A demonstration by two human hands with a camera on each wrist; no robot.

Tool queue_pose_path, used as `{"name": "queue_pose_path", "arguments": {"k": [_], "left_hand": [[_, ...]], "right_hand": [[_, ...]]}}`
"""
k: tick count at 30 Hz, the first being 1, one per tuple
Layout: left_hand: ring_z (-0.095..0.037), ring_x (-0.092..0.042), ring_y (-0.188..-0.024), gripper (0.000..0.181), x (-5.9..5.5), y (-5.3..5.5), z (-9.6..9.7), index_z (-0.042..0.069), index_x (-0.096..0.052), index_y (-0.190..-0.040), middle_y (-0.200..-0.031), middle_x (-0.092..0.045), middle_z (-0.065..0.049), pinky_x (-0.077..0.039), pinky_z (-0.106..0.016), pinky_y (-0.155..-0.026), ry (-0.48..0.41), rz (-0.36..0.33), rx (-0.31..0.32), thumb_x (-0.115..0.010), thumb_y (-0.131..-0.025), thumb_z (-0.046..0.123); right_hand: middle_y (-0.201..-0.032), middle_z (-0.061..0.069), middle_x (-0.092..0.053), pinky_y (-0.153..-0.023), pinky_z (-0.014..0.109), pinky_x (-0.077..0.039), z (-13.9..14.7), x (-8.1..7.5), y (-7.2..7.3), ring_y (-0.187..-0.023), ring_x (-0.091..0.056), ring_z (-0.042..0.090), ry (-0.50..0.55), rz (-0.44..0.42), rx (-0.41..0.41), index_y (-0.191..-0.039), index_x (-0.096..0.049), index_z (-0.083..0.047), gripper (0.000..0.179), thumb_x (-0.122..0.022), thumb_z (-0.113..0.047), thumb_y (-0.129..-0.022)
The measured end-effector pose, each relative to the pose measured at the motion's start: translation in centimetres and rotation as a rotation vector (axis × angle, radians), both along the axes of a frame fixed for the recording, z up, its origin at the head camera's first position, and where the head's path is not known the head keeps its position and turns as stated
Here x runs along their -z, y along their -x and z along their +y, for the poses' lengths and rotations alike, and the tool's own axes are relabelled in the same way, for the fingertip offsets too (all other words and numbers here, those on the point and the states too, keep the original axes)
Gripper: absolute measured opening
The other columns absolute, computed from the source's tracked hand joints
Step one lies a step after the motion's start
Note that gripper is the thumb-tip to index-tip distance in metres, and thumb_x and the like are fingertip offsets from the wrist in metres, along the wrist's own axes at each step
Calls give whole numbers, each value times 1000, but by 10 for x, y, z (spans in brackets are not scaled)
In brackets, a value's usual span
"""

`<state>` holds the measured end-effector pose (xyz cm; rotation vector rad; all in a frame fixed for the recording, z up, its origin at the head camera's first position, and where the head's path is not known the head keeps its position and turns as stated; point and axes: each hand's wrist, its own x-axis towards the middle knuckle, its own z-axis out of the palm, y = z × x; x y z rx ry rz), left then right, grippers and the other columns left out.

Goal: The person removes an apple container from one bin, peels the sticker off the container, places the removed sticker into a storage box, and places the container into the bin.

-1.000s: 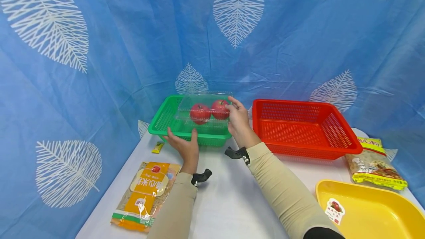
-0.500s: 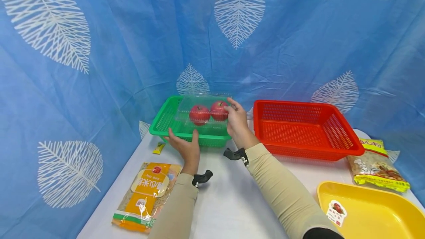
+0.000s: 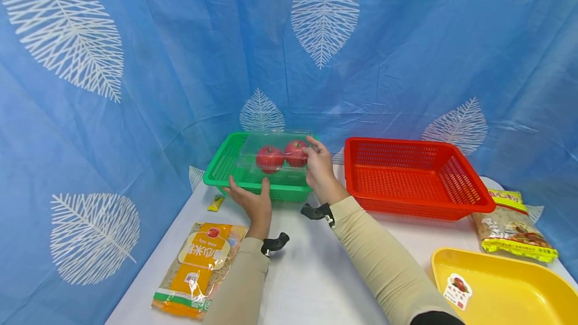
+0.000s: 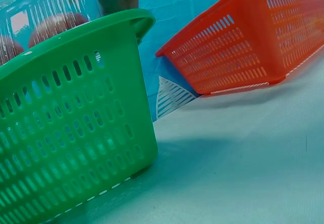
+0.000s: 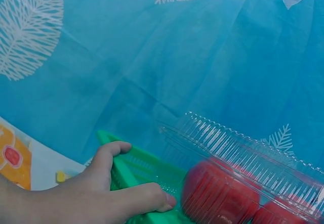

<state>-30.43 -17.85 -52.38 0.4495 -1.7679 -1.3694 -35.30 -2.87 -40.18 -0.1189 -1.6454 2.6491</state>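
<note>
In the head view, my right hand [image 3: 319, 167] grips the right end of a clear plastic clamshell box [image 3: 246, 152]. Two red apples [image 3: 269, 159] show through its walls, side by side. The box overlaps the inside of the green basket [image 3: 217, 162] and sits partly above its rim. At the basket's near side is my left hand [image 3: 253, 203], holding the rim. The right wrist view has the left thumb [image 5: 152, 197] and a bent finger over that rim. In the left wrist view, the basket's slotted wall [image 4: 76, 133] hides most of the box.
A red basket [image 3: 408, 207] stands right of the green one. A yellow tray [image 3: 487, 260] and a noodle bag [image 3: 515, 224] lie at the right. An orange noodle bag [image 3: 198, 267] and a small yellow packet [image 3: 215, 202] lie at the left. A blue curtain [image 3: 388, 54] hangs behind.
My right hand has moved slightly down and left, and the clear box with the apples has come lower over the green basket. My left hand has kept its place at the rim.
</note>
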Motion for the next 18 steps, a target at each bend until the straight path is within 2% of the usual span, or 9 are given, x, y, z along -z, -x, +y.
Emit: {"name": "queue_pose_path", "arguments": {"k": [9,18], "left_hand": [[-33,8,-158,100,-1,2,2,10,-15,-165,-172,9,-21,-10,-56,-124,10,1,-8,-80,-94,37],[-34,7,-158,99,0,-1,1,10,-16,-165,-172,8,-22,-11,-58,-123,10,6,-15,-80,-95,35]], "right_hand": [[-159,14,-42,-105,40,-49,-5,3,3,-138,-45,32,-4,40,16,-150,-57,-4,50,-57,4,-101],[-167,13,-31,-107,38,-43,-11,10,0,-152,-28,30,-51,33,7,-150,-59,-9,49,-57,2,-102]]}}
